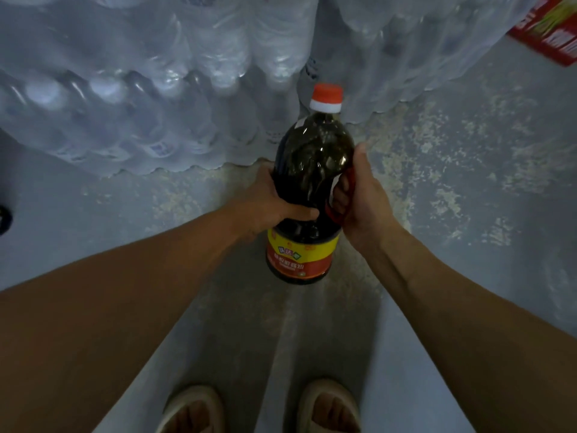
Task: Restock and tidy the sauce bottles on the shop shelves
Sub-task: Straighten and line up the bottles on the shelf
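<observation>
**Large sauce bottle held in both hands above a shop floor**

Seen from the person's own head, looking down. A big dark sauce bottle [312, 189] is held out in front at arm's length, above the worn grey floor [468, 182], its orange-and-white cap [327, 97] pointing away from the person. It does not appear to be resting on anything.

The left hand [274, 201] wraps around the bottle's dark body just above the yellow and red label [301, 254], thumb across the front, taking the weight from the side. The right hand [359, 195] has its fingers curled through the red handle [338, 198] moulded on the bottle's side, thumb resting on the shoulder. This two-handed grip probably suits a heavy, full, slippery bottle: the handle carries, the other hand steadies.

Beyond the bottle, shrink-wrapped packs of water bottles [140, 98] are stacked on the floor. A red printed carton [549, 29] shows at the top right corner. Below, two feet in pale slippers [259, 407] stand on the floor.

No shelf is in view, so the bottle likely has yet to be carried to its place.
</observation>
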Available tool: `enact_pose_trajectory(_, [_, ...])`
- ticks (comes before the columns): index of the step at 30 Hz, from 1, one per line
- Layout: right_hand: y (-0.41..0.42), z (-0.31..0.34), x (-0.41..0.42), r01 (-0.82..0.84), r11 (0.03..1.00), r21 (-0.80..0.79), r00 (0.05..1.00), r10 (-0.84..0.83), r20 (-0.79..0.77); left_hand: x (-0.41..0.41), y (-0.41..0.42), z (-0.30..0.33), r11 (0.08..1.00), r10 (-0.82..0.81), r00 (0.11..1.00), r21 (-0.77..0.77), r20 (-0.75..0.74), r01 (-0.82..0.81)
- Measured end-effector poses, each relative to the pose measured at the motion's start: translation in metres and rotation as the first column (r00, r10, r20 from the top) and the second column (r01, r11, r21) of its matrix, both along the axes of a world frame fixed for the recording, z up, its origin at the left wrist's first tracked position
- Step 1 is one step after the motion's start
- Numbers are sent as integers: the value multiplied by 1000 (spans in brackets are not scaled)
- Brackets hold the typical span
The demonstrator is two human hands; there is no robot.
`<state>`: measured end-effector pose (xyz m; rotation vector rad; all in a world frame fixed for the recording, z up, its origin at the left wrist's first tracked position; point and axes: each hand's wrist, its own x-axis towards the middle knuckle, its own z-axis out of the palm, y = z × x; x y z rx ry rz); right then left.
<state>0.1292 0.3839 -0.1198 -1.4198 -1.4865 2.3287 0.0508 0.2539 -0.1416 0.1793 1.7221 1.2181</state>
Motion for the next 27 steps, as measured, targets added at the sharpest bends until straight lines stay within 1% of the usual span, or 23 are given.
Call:
enact_pose_trajectory(2, [-5, 16, 3, -9, 999, -41, 1000, 10, 14, 4, -9, 5, 1000, -5, 1000, -13, 4, 5])
enact_pose_trajectory(4, [-8, 36, 5, -36, 998, -57, 999, 37, 18, 9, -15, 26, 1000, -3, 1000, -19, 8, 3])
enact_pose_trajectory(7, [-12, 78, 7, -70, 995, -68, 997, 71, 14, 14, -21, 75, 999, 9, 1000, -34, 19, -9])
enact_pose_trajectory(11, [-18, 153, 6, -110, 993, -51, 994, 111, 9, 17, -29, 144, 998, 50, 999, -25, 4, -50])
enact_pose_trajectory(15, [-25, 236, 0, -160, 987, -25, 987, 160, 3, 17, -40, 224, 995, 102, 995, -7, 10, -102])
enact_pose_trajectory(17, [-29, 279, -2, -186, 983, -11, 983, 186, -10, 16, -44, 266, 992, 120, 993, 28, 13, -121])
enact_pose_trajectory(24, [-41, 434, -20, -286, 956, 72, 949, 293, -121, 5, -60, 424, 982, 171, 979, 102, -108, -160])
enact_pose_trajectory(27, [-46, 506, -30, -311, 943, 116, 927, 328, -182, 1, -67, 496, 967, 232, 959, 149, -163, -208])
